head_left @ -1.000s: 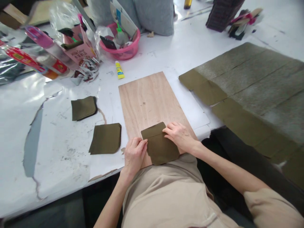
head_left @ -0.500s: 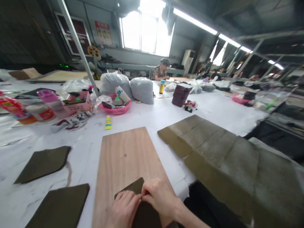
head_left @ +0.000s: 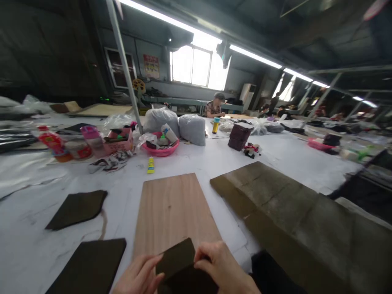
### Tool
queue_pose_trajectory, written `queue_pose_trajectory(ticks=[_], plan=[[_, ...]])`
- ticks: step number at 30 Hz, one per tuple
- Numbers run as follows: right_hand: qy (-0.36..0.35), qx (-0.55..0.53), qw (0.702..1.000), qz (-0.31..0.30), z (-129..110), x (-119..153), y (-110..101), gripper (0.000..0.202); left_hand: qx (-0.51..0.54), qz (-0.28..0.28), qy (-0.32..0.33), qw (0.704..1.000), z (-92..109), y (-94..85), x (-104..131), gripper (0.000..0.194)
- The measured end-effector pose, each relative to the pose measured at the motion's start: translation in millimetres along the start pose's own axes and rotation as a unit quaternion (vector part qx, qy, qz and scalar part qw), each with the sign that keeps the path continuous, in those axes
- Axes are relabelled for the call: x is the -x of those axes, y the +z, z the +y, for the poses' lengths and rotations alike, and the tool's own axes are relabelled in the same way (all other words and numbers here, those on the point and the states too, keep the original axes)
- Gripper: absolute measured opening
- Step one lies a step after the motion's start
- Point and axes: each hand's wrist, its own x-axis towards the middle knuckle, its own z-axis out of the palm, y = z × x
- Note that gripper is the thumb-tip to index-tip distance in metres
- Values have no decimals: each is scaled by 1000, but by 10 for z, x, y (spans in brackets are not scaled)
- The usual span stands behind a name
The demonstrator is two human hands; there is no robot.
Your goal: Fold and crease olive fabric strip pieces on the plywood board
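Note:
A dark olive piece of material (head_left: 177, 259), perhaps fabric or leather, is bent across its middle over the near end of a pale wooden board (head_left: 171, 212). On its left edge, the fingers and thumb of my left hand (head_left: 137, 275) are closed. My right hand (head_left: 220, 265) pinches the right edge at the bend, thumb and forefinger together. The lower part of the piece runs out of the bottom of the picture. Two similar dark olive pieces lie to the left, a farther one (head_left: 76, 209) and a nearer one (head_left: 88, 265).
Overlapping olive-brown panels (head_left: 281, 208) cover the table at right. A yellow tube (head_left: 150, 165) lies beyond the board, near a pink basin (head_left: 161, 152) of supplies. Bottles (head_left: 52, 143) stand at left, a dark purple stack (head_left: 239, 136) farther back. A co-worker (head_left: 215, 107) sits across the table.
My left hand has shifted left, off the middle of the piece to its left edge. The piece now stands more raised at the bend. The camera view has tilted up.

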Motion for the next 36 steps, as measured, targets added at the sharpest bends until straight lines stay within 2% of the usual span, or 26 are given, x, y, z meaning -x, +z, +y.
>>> queue_pose_trajectory(ticks=[3, 5, 6, 8, 11, 14, 16, 18, 20, 23, 25, 28, 33, 36], plan=[[-37, 4, 999, -22, -164, 41, 45, 7, -12, -113, -8, 994, 531, -96, -230, 26], [-42, -8, 999, -23, -175, 23, 39, 12, -2, -159, -12, 987, 682, -98, -354, 26], [-37, -17, 999, -24, -140, -8, 29, 17, 7, -178, -39, 983, 688, -104, -381, 26], [-13, -57, 998, -25, 5, -97, 31, 27, 52, -190, -91, 976, 619, -160, -356, 23], [2, -46, 999, 11, 312, -218, 164, 35, 108, -146, -184, 966, 454, -358, -213, 20], [-73, 51, 995, 42, 573, -261, 434, 37, 110, -56, -272, 954, 228, -641, -79, 22], [-145, 110, 980, 80, 676, -263, 607, 39, 85, 15, -310, 947, 23, -837, -12, 24], [-198, 158, 960, 118, 725, -263, 723, 39, 25, 72, -336, 939, -212, -1003, 53, 23], [-225, 194, 945, 139, 738, -264, 776, 37, -80, 88, -350, 929, -444, -1111, 128, 19], [-240, 228, 931, 154, 727, -258, 786, 35, -226, 62, -342, 910, -713, -1156, 247, 18], [-241, 241, 927, 157, 718, -245, 783, 35, -265, 47, -329, 905, -814, -1137, 310, 21], [-238, 241, 929, 147, 720, -225, 787, 32, -264, 54, -335, 903, -868, -1105, 349, 24], [-217, 237, 938, 130, 704, -215, 806, 25, -211, 94, -382, 895, -867, -1093, 303, 26], [-197, 225, 947, 120, 626, -186, 807, 21, -240, 81, -387, 887, -870, -1079, 297, 26]])
